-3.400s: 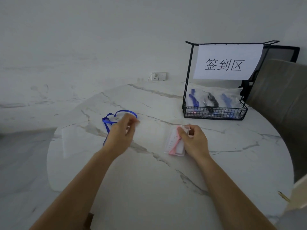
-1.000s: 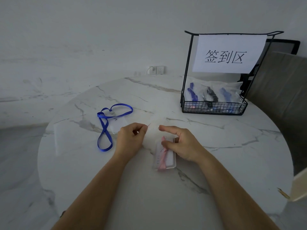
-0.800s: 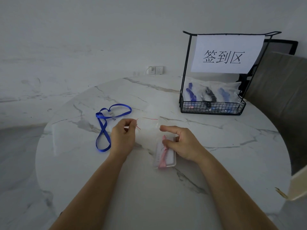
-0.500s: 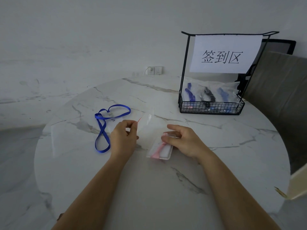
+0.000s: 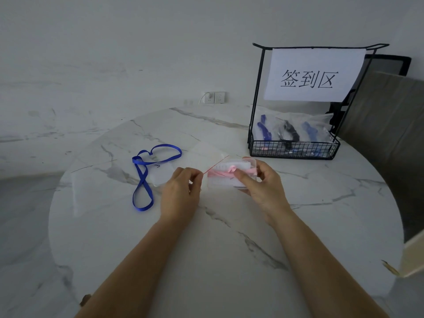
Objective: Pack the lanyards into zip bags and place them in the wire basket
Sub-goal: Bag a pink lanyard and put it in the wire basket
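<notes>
My right hand [image 5: 258, 182] grips a pink lanyard [image 5: 221, 173] wrapped round its clear badge holder, lifted just above the table. My left hand [image 5: 181, 191] pinches the red-lined mouth of a clear zip bag [image 5: 207, 154], right beside the badge holder's left end. A blue lanyard [image 5: 143, 173] with its own clear badge holder lies flat on the table to the left. At the back right stands the black wire basket [image 5: 293, 152], with several bagged lanyards in it.
A round white marble table [image 5: 218, 249] carries everything. Another clear bag [image 5: 78, 180] lies flat near its left edge. A paper sign [image 5: 312, 74] hangs on the basket's tall frame. A grey chair back [image 5: 385, 125] stands at the right.
My right hand has lifted the pink lanyard and holder off the table and turned it sideways toward the bag's mouth. My left hand keeps its pinch on the bag.
</notes>
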### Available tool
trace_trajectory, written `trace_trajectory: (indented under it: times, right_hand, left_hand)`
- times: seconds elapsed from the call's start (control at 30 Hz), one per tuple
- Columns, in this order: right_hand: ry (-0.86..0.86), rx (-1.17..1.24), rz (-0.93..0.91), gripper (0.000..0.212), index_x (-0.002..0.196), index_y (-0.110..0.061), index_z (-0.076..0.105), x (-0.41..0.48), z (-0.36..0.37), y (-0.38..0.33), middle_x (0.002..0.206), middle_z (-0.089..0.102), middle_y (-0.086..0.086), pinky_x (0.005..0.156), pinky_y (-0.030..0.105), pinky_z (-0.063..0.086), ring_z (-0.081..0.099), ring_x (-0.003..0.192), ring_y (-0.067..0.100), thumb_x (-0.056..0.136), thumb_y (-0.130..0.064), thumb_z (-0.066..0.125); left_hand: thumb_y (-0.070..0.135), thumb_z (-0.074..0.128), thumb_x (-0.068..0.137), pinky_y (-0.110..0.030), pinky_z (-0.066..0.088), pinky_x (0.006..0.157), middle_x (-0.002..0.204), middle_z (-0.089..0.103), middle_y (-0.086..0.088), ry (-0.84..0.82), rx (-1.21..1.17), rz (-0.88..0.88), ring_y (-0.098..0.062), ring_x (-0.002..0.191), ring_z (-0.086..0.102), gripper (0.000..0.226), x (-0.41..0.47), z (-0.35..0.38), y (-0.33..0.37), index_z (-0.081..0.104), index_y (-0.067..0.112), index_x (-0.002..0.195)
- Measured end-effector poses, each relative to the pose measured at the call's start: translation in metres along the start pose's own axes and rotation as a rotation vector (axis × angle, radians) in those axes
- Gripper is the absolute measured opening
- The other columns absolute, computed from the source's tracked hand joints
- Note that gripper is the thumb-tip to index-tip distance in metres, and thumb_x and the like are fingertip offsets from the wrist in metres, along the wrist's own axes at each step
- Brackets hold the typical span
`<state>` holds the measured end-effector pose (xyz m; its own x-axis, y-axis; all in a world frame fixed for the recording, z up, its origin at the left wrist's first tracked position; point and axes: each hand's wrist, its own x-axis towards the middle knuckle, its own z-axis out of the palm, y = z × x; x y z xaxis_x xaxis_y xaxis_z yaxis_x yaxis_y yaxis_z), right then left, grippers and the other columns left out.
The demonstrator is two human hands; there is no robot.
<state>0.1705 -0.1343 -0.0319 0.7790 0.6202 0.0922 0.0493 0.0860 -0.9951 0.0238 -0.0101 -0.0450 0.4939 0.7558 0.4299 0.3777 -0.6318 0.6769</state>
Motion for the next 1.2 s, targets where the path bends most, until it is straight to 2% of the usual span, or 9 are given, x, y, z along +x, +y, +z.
trace_trajectory:
  times: [0.23, 0.43, 0.53, 0.67, 0.8, 0.9, 0.97, 1.07, 1.2]
  right_hand:
    - [0.119, 0.138, 0.107, 0.032, 0.109, -0.029, 0.069, -0.005, 0.012, 0.005, 0.102, 0.073, 0.002, 0.075, 0.029, 0.061, 0.072, 0.092, 0.016, 0.081, -0.025, 0.083]
    - [0.002, -0.012, 0.273, 0.047, 0.112, -0.028, 0.073, -0.001, 0.013, 0.006, 0.103, 0.077, -0.001, 0.095, 0.040, 0.056, 0.071, 0.095, 0.016, 0.071, -0.049, 0.076]
    - [-0.048, 0.032, 0.311, 0.016, 0.096, -0.015, 0.079, -0.001, 0.007, 0.002, 0.095, 0.078, 0.011, 0.091, 0.042, 0.056, 0.071, 0.086, 0.021, 0.089, -0.026, 0.068]
    - [-0.112, 0.095, 0.309, 0.007, 0.092, -0.014, 0.078, -0.005, 0.006, 0.002, 0.094, 0.078, 0.011, 0.092, 0.040, 0.059, 0.073, 0.089, 0.023, 0.092, -0.016, 0.071]
    - [-0.126, 0.181, 0.324, 0.010, 0.099, -0.011, 0.076, -0.009, 0.011, 0.001, 0.092, 0.078, 0.009, 0.089, 0.033, 0.058, 0.075, 0.088, 0.021, 0.089, -0.011, 0.074]
    - [-0.086, 0.174, 0.325, 0.022, 0.108, -0.007, 0.072, -0.007, 0.008, -0.001, 0.097, 0.077, 0.013, 0.085, 0.030, 0.060, 0.075, 0.089, 0.022, 0.087, -0.008, 0.075]
    - [-0.069, 0.160, 0.339, 0.032, 0.117, -0.007, 0.068, -0.003, 0.003, -0.001, 0.101, 0.076, 0.015, 0.084, 0.029, 0.060, 0.074, 0.088, 0.022, 0.086, -0.008, 0.076]
    - [-0.049, 0.188, 0.339, 0.038, 0.121, -0.005, 0.064, 0.001, -0.003, -0.002, 0.087, 0.074, 0.011, 0.080, 0.027, 0.059, 0.068, 0.075, 0.016, 0.086, -0.005, 0.076]
    - [-0.066, 0.185, 0.331, 0.039, 0.120, -0.008, 0.064, 0.003, -0.006, -0.005, 0.077, 0.071, 0.005, 0.074, 0.024, 0.057, 0.064, 0.065, 0.010, 0.084, -0.006, 0.078]
  left_hand:
    - [0.027, 0.057, 0.098, -0.029, 0.049, 0.061, 0.089, 0.057, 0.009, -0.007, 0.077, 0.238, -0.011, 0.066, 0.053, 0.013, -0.005, 0.005, 0.001, 0.067, 0.019, 0.096]
    - [0.025, 0.058, 0.098, -0.032, 0.051, 0.063, 0.087, 0.057, 0.009, 0.004, 0.036, 0.218, -0.011, 0.065, 0.053, 0.013, -0.004, 0.004, 0.003, 0.068, 0.018, 0.097]
    - [0.025, 0.059, 0.097, -0.035, 0.052, 0.065, 0.088, 0.061, 0.007, 0.007, 0.006, 0.171, -0.012, 0.066, 0.056, 0.011, -0.003, 0.002, 0.000, 0.068, 0.018, 0.097]
    - [0.024, 0.060, 0.097, -0.031, 0.051, 0.065, 0.087, 0.062, 0.007, -0.018, -0.014, 0.190, -0.012, 0.069, 0.057, 0.012, -0.004, 0.001, 0.002, 0.069, 0.018, 0.097]
    - [0.025, 0.062, 0.096, -0.017, 0.044, 0.065, 0.085, 0.066, 0.008, -0.129, -0.019, 0.279, -0.009, 0.074, 0.056, 0.013, -0.007, -0.001, 0.007, 0.073, 0.019, 0.097]
    - [0.026, 0.059, 0.097, -0.013, 0.044, 0.067, 0.087, 0.068, 0.012, -0.108, -0.134, 0.209, -0.008, 0.079, 0.060, 0.015, -0.007, -0.006, 0.013, 0.070, 0.022, 0.106]
    - [0.028, 0.054, 0.099, -0.013, 0.045, 0.073, 0.095, 0.067, 0.010, -0.005, -0.139, 0.149, -0.004, 0.085, 0.059, 0.019, -0.005, -0.009, 0.014, 0.066, 0.022, 0.114]
    - [0.025, 0.049, 0.101, -0.028, 0.047, 0.091, 0.120, 0.064, 0.007, 0.121, -0.106, 0.070, -0.010, 0.110, 0.055, 0.027, 0.000, -0.013, 0.011, 0.062, 0.020, 0.125]
    - [0.031, 0.045, 0.103, -0.029, 0.038, 0.104, 0.141, 0.054, 0.007, -0.005, -0.095, -0.060, -0.014, 0.130, 0.047, 0.037, 0.003, -0.017, 0.007, 0.051, 0.024, 0.139]
